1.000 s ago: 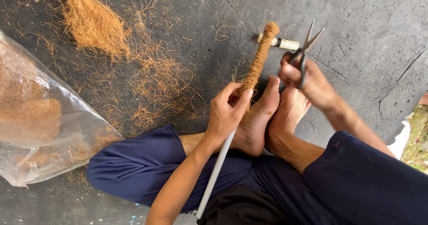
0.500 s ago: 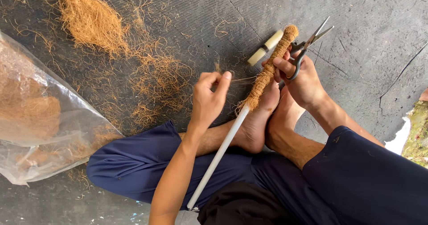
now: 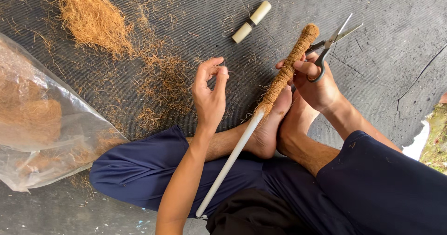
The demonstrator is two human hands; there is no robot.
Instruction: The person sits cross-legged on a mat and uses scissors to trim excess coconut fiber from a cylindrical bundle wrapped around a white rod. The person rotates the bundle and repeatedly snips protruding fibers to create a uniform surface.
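Note:
A white pipe (image 3: 228, 167) slants up from my lap, its upper part wrapped in brown coir rope (image 3: 287, 70). My right hand (image 3: 316, 83) grips the wrapped part near the top, with a pair of grey scissors (image 3: 333, 42) hooked on its fingers, blades open and pointing up right. My left hand (image 3: 209, 95) is raised to the left of the pipe and apart from it. Its thumb and fingertips are pinched together, seemingly on a thin thread that is barely visible. My bare feet (image 3: 274, 128) rest under the pipe.
A cream-white roll (image 3: 251, 22) lies on the dark ribbed mat (image 3: 386, 11) beyond the pipe. A loose coir fibre pile (image 3: 93, 16) and scattered strands spread at upper left. A clear plastic bag (image 3: 42, 123) holding fibre sits at left. Navy trousers (image 3: 139, 170) cover my legs.
My left hand let go of the pipe and drew away to the left, fingers pinched. My right hand took hold of the wrapped part and tilted the pipe's top to the right.

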